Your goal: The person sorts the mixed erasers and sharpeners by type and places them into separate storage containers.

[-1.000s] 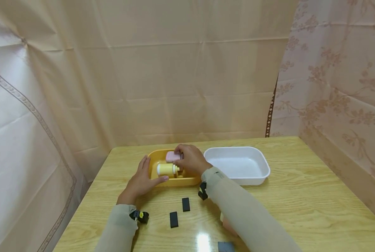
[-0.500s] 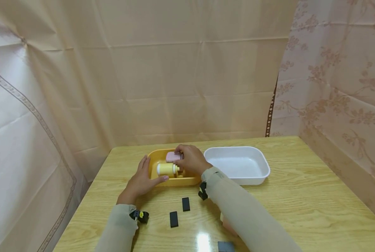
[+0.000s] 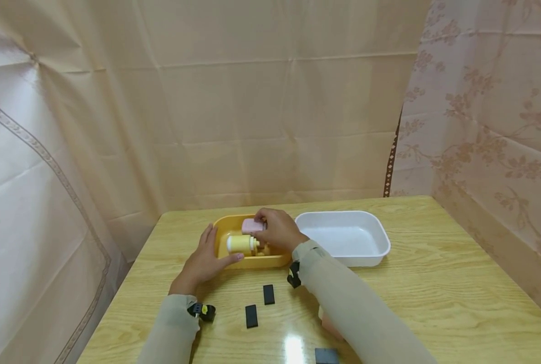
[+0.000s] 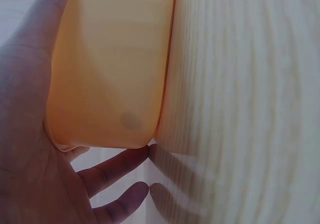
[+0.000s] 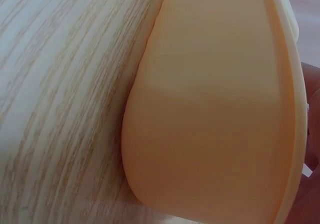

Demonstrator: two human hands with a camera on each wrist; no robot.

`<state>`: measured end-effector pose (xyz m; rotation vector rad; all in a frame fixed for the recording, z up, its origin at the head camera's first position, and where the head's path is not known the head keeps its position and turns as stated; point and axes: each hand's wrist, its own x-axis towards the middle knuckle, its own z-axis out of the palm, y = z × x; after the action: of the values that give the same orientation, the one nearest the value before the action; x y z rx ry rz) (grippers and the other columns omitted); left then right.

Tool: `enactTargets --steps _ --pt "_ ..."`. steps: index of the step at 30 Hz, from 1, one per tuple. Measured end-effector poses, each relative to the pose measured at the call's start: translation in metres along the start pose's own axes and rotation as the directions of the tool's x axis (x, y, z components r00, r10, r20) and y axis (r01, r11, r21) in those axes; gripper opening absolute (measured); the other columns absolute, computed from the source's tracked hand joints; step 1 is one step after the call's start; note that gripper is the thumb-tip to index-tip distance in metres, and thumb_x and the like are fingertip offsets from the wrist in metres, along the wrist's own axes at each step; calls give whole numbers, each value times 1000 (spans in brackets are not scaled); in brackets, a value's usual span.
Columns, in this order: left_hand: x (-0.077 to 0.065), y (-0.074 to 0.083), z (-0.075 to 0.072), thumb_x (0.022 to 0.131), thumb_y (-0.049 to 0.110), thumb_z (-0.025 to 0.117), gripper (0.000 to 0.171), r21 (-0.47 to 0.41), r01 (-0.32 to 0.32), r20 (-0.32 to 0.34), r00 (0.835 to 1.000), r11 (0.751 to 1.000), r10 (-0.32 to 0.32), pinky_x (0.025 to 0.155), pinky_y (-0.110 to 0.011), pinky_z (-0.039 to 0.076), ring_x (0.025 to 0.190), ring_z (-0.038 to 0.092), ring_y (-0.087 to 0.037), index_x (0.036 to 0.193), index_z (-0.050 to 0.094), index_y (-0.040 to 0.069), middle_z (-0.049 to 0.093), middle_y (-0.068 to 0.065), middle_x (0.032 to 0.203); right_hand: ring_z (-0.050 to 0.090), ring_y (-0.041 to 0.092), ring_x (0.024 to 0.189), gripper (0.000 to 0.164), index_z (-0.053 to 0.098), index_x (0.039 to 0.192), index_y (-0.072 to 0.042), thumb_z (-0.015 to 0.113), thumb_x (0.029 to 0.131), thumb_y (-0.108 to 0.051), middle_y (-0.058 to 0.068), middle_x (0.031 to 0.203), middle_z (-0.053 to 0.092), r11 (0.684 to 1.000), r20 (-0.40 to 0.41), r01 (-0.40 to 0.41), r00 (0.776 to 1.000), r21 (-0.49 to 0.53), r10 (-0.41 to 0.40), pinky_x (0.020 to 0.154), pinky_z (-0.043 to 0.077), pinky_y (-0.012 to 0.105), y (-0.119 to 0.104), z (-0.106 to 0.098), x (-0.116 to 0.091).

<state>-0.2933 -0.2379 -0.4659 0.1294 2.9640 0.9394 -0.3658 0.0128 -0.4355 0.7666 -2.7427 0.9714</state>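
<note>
My left hand (image 3: 203, 263) holds the front left corner of a yellow-orange tray (image 3: 277, 262), thumb over the front rim and fingers against the left end. Inside the tray, my right hand (image 3: 277, 230) pinches a pink rounded box-like piece (image 3: 251, 226) between thumb and fingers, near the back wall. A small yellow bottle (image 3: 240, 244) with a white base lies on its side in front of it, nozzle pointing right. Small orange parts (image 3: 264, 251) show beside the nozzle, partly under the hand. In the right wrist view the tray's outer wall (image 5: 210, 108) covers most of the hand.
A white tray (image 3: 372, 259) stands right of the yellow one. Two black rectangular pieces (image 3: 268, 294) lie on the wooden table (image 3: 434, 283) in front. A dark grey block (image 3: 326, 355) lies at the near edge, and a peach-coloured thing (image 3: 328, 326) is partly hidden by the right sleeve.
The pink piece and my right hand have shifted very slightly to the right inside the tray. My left hand keeps its hold on the corner.
</note>
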Motion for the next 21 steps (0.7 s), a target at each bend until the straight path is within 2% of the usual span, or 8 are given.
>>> enactTargets --steps 9,14,21 --pt "2 -2 0 73 89 65 133 -1 -2 -2 1000 1000 2 112 -69 38 150 35 -46 168 2 20 -6 -2 175 63 12 94 51 66 130 -16 83 88 -38 -4 114 71 1000 25 3 1000 1 -3 87 55 33 -1 -2 0" --pt "1 -2 0 73 89 64 133 3 -6 -5 1000 1000 6 112 -69 38 150 35 -47 168 2 19 -6 -3 175 63 13 96 49 63 130 -18 83 89 -36 -4 116 71 999 15 19 1000 25 -20 91 56 35 -3 1 0" --pt "1 0 0 74 89 64 133 5 -5 -3 1000 1000 5 112 -68 38 151 34 -46 168 2 17 -6 -4 175 65 13 101 47 63 133 -16 82 91 -28 -2 122 70 999 54 -5 999 34 3 95 57 34 -7 2 -1"
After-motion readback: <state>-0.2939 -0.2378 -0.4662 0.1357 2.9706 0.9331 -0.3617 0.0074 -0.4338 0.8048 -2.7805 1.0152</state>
